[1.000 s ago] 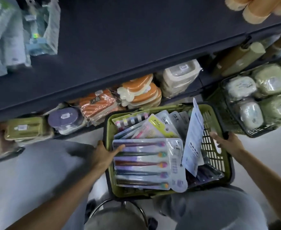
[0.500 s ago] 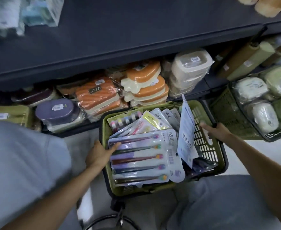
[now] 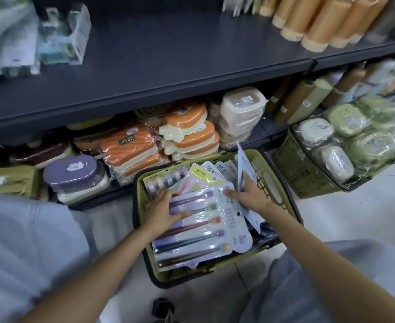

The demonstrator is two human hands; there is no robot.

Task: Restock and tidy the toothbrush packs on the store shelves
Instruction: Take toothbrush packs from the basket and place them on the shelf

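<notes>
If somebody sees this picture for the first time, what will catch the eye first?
Probably the green basket at the centre, full of toothbrush packs, with the five-brush pack on top. The left hand rests on that pack and the right hand reaches in beside it. Behind, orange soap boxes fill the lower shelf.

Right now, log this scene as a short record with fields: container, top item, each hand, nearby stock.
container: green basket on the floor before the lower shelf
top item: five-toothbrush pack lying flat on other packs
left hand: fingers spread, resting on the pack's left part
right hand: fingers touching the pack's top right corner
nearby stock: orange boxes on the lower shelf; second basket of wrapped goods to the right
</notes>
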